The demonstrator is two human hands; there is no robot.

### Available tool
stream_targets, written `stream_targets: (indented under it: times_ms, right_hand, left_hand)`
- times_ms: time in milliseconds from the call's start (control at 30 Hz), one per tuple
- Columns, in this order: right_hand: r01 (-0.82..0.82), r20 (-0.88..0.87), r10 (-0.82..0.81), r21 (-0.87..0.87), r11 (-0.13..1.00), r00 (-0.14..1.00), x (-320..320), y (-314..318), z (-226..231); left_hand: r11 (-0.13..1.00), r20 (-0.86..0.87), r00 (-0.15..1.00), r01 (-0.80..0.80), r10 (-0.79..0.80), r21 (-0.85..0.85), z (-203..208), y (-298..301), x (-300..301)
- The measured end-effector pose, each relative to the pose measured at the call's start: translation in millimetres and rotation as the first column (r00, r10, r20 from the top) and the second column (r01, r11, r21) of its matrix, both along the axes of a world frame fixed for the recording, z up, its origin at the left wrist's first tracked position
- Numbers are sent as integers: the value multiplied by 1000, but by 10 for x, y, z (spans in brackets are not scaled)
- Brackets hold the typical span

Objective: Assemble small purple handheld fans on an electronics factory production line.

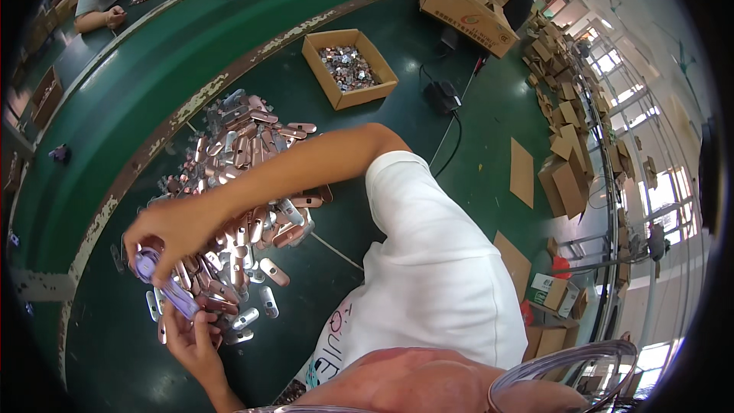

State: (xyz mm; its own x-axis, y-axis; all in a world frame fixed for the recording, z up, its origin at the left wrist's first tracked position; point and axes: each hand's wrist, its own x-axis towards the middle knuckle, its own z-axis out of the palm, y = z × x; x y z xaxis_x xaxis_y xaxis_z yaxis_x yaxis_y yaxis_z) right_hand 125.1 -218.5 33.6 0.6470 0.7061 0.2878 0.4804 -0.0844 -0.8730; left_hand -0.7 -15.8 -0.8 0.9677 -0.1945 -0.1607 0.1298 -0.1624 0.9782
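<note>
Purple piece (180, 300) in both hands (174, 231) (195, 343), printed carton (463, 12) beyond

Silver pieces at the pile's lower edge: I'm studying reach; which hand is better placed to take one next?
Probably the left hand, nearer the silver pieces than the right hand; both hold the purple device.

Dark green bench (336, 222) fills the middle, and beyond it sweeps a brighter green strip (183, 69), its raised edging (210, 76) chipped and flaking! Over on the right, cardboard boxes (567, 113) pile up in a long, untidy bank; daylight blazes through paned windows (671, 187), and up top, pale ceiling (650, 0) all the way.
</note>
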Motion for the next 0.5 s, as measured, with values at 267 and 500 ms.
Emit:
stream_targets:
  times_ms: [267,500]
  right_hand:
    - [798,167,-820,-399,452,548,2616,105,-482]
    - [573,648,-373,-120,811,664,1547,507,-589]
  left_hand:
    - [972,352,923,-206,157,109,47,-95,165]
    - [720,596,759,-258,-262,645,59,103,152]
